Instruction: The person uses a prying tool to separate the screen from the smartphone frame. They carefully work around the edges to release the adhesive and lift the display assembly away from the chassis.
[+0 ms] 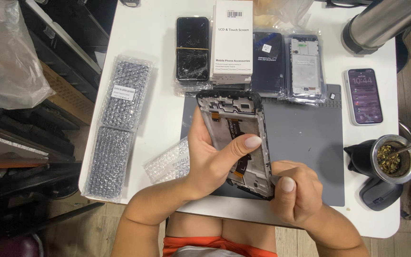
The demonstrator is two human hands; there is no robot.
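Holding a phone screen frame (236, 143) at the centre of the frame, lifted a little above the grey work mat (305, 143), inner side turned up toward the camera so that the flex cable and metal parts are showing. Left hand (212, 159) cupping the frame from its left edge, fingers hidden behind it, thumb pressing across the inner face near the middle, probably to keep the piece from twisting. Right hand (293, 190) curling closed at the lower right corner of the frame, thumb pushing against the edge there; seeming to pinch that corner, though the fingertips are hidden, so hard to be sure.

Lying in a row along the upper edge of the mat, maybe to be easy to reach: a cracked black phone (192, 47) with a band around it, a white cardboard box (233, 40), a dark flat screen part (268, 62), and another frame in a clear bag (305, 69). Resting at the right side of the white surface (158, 119), a phone with a lit purple screen (364, 96). Lower right, a round cup with dry herbs (393, 159) and a dark computer mouse (380, 194), set apart from the work. At the left, two long bubble-wrap packs (120, 128), and one small piece of bubble wrap (170, 164) just beside the left wrist.
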